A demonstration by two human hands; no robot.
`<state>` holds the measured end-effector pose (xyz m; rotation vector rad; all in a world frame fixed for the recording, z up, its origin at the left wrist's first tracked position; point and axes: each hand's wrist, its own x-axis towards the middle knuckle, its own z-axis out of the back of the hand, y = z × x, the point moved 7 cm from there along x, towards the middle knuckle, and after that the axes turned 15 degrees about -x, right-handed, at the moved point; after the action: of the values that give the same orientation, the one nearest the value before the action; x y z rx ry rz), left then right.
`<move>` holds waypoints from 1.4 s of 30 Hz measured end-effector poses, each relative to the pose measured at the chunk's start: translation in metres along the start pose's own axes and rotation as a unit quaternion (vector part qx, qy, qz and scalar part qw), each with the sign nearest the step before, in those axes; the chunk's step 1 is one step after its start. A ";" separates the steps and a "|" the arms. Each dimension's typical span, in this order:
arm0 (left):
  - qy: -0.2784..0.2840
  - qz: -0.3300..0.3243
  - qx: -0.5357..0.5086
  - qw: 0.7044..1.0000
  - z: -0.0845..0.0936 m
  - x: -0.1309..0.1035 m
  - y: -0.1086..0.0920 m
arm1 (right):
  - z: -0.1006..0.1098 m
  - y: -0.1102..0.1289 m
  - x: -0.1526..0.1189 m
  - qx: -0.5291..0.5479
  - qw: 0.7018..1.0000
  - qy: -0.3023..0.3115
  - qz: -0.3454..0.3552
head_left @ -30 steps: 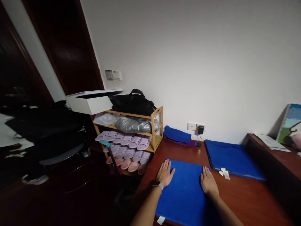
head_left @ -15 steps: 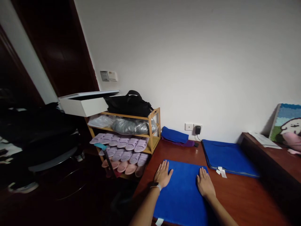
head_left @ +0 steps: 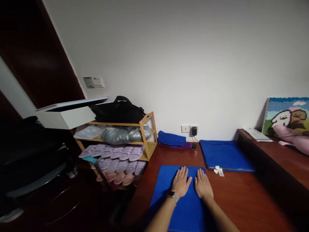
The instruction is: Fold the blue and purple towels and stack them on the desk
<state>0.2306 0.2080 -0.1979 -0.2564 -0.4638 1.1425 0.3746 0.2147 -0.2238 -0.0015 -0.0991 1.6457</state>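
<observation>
A blue cloth (head_left: pixel 162 183) lies spread on the reddish-brown table (head_left: pixel 236 199). Flat on its far half rests my left hand (head_left: pixel 181 183), wearing a watch at the wrist, fingers stretched out. Close beside it, my right hand (head_left: pixel 203 185) also lies palm down on the cloth near its right edge. Neither hand grips anything. Beyond, to the right, is a folded stack of blue cloth (head_left: pixel 224 154) with white tags (head_left: pixel 219 170). Another folded blue cloth (head_left: pixel 172 139) sits by the wall on top of a purple one (head_left: pixel 183 146).
Left of the table stands a wooden rack (head_left: pixel 145 141) with slippers (head_left: pixel 125 153), plastic-wrapped items, a black bag (head_left: pixel 118 111) and a white box (head_left: pixel 65 117). A dark raised ledge (head_left: pixel 289 158) borders the right, holding a pink plush toy (head_left: pixel 292 135) and a picture (head_left: pixel 287 112).
My left hand has moved inward from the cloth's left edge, so both hands are now closer together. The view has turned slightly to the right.
</observation>
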 end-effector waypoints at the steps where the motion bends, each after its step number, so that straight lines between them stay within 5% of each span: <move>1: 0.008 0.004 -0.008 1.000 -0.008 0.001 -0.005 | 0.000 0.000 0.000 0.000 1.000 0.000 0.000; 4: 0.017 0.035 -0.010 0.999 -0.009 -0.003 0.006 | -0.001 -0.001 0.001 0.007 1.000 -0.001 -0.003; 10: 0.006 0.133 0.035 0.991 0.039 -0.038 0.081 | -0.003 -0.003 0.001 0.005 1.000 0.003 -0.011; 13: -0.017 0.142 0.046 0.989 0.051 -0.051 0.100 | -0.004 -0.004 0.000 0.011 1.000 0.001 -0.010; 22: -0.024 0.130 0.038 0.990 0.048 -0.050 0.097 | 0.005 -0.002 -0.003 -0.004 1.000 0.020 -0.014; 32: -0.025 0.124 0.048 0.991 0.053 -0.048 0.096 | 0.003 0.003 -0.053 0.016 1.000 0.021 0.011; 37: -0.022 0.102 0.063 0.993 0.058 -0.039 0.066 | 0.012 0.003 -0.054 0.048 0.999 0.023 0.001; 42: -0.011 -0.007 0.021 1.000 0.015 -0.031 -0.033 | 0.015 0.001 -0.055 0.056 0.998 0.029 0.010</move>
<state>0.2397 0.1661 -0.1777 -0.2034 -0.4591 1.1409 0.3767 0.1587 -0.2120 0.0343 0.0381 1.6671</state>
